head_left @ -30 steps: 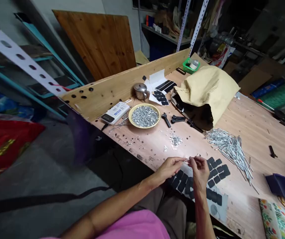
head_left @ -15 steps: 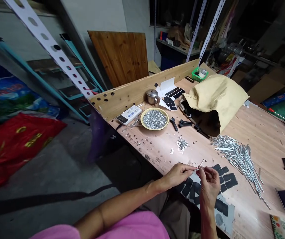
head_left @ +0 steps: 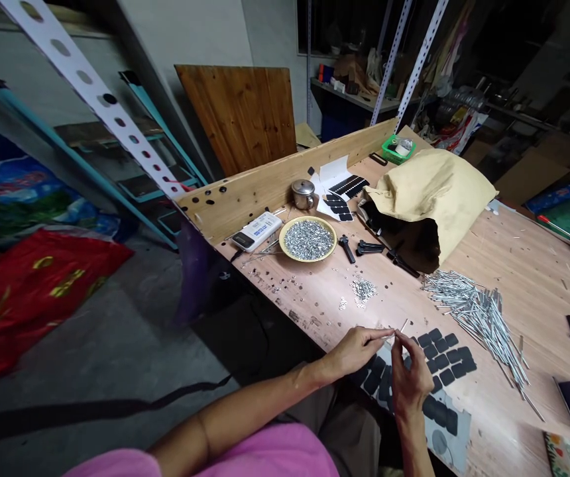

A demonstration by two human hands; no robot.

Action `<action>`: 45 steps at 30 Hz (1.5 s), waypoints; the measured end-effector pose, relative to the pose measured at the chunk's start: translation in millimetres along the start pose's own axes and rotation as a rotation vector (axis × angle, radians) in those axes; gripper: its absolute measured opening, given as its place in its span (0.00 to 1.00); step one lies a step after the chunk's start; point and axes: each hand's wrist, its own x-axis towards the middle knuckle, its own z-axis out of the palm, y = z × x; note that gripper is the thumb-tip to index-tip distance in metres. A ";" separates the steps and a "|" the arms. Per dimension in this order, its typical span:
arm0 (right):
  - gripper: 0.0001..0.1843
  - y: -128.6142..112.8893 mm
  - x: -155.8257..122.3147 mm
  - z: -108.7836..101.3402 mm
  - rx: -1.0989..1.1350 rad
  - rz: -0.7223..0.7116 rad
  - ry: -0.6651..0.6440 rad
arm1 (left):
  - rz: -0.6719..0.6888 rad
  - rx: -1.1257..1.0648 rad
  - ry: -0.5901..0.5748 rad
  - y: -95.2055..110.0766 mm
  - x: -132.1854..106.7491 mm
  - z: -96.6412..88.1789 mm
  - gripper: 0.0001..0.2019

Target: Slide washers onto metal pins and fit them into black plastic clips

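Over the table's near edge, my left hand (head_left: pixel 357 350) is closed in a pinch with its index finger stretched along a thin metal rod (head_left: pixel 405 325). My right hand (head_left: pixel 411 376) meets it there, thumb and forefinger pinched at the rod. Whether a small part sits between those fingertips is hidden. Below both hands lie black rounded pads (head_left: pixel 448 361) on a grey backing sheet (head_left: pixel 456 440). Small loose nuts (head_left: pixel 363 289) form a little pile beyond my left hand. To the right is a heap of similar metal rods (head_left: pixel 484 324).
A yellow bowl (head_left: pixel 307 258) full of small metal parts stands by a white device (head_left: pixel 258 230) and a lidded metal pot (head_left: pixel 303 194). Black knob-like parts (head_left: pixel 347 249) lie near a large open paper sack (head_left: pixel 434 189). A wooden board (head_left: pixel 260 173) edges the table's far side.
My right hand has shifted slightly left, and its fingers have drawn together into a straighter pinch at the rod. My left hand has barely moved.
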 end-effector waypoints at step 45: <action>0.08 17.6 37.1 -48.9 0.167 -0.362 -0.557 | 0.052 0.252 -0.199 -8.3 2.8 -3.6 0.15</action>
